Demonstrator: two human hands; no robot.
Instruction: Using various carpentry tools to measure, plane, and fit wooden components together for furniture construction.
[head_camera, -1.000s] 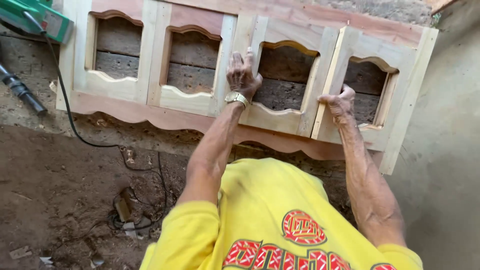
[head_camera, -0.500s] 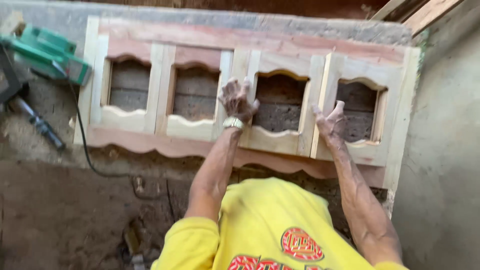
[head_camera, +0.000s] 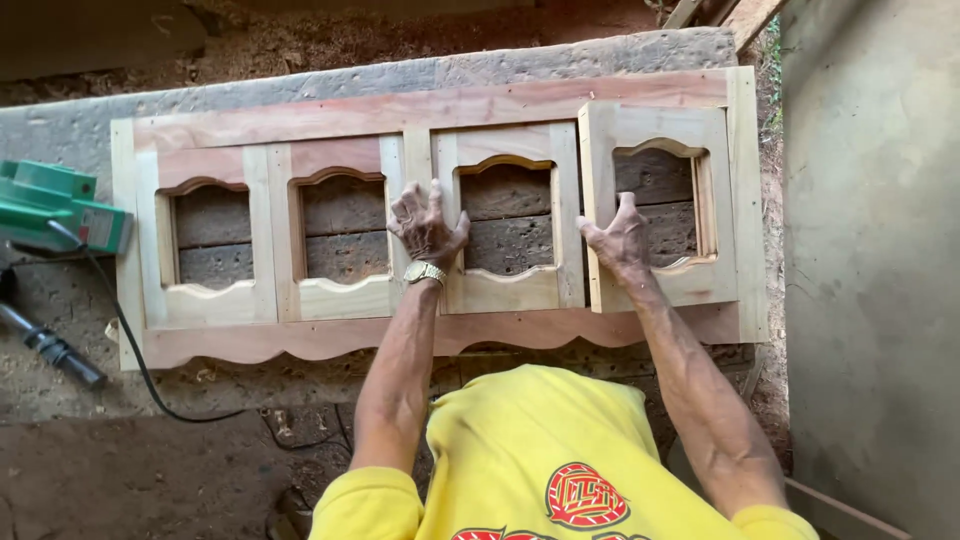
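Lying flat on the rough grey slab (head_camera: 620, 60) before you is one long wooden frame (head_camera: 440, 105) with a scalloped lower edge. It holds four small door panels, each with an arched opening: three sit flush in their bays, and the fourth panel (head_camera: 655, 125), at the right end, sits slightly askew and overlaps its neighbour's edge. One green power tool (head_camera: 55, 205) rests at the left of the slab, its single black cord (head_camera: 140, 370) trailing down over the dirt. Your left hand (head_camera: 428, 225), a wristwatch (head_camera: 425, 272) on it, lies open and spread on the upright between the second and third panels. Your right hand (head_camera: 618, 238) presses on the left stile of the fourth panel, fingers apart, gripping nothing. Both hands rest flat on the wood, with the third panel (head_camera: 510, 290) between them.
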